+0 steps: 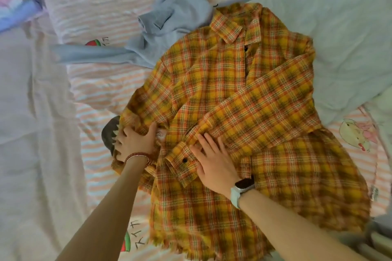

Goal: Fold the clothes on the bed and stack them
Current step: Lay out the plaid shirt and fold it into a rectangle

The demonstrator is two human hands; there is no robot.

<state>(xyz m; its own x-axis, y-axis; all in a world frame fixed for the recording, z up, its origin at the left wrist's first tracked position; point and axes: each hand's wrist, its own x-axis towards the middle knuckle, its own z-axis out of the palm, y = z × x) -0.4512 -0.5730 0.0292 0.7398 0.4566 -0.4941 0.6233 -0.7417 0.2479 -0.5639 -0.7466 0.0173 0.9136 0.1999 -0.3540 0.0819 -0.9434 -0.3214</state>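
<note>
Head view: the plaid shirt (pixel 233 95) lies front-up on the striped bed sheet (pixel 101 17), collar at the far end, hem near, long axis slightly diagonal; the left hand (pixel 135 142) grips its bunched left sleeve; the right hand (pixel 214 163), fingers straight, presses the folded-over right sleeve's cuff.

2 hands (pixel 135 142), 1 plaid shirt (pixel 233 133), 1 blue sweater (pixel 169 23).

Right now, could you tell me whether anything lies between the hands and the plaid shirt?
No. The left hand grips the plaid shirt at its left edge, and the right hand presses flat on the folded sleeve.
</note>
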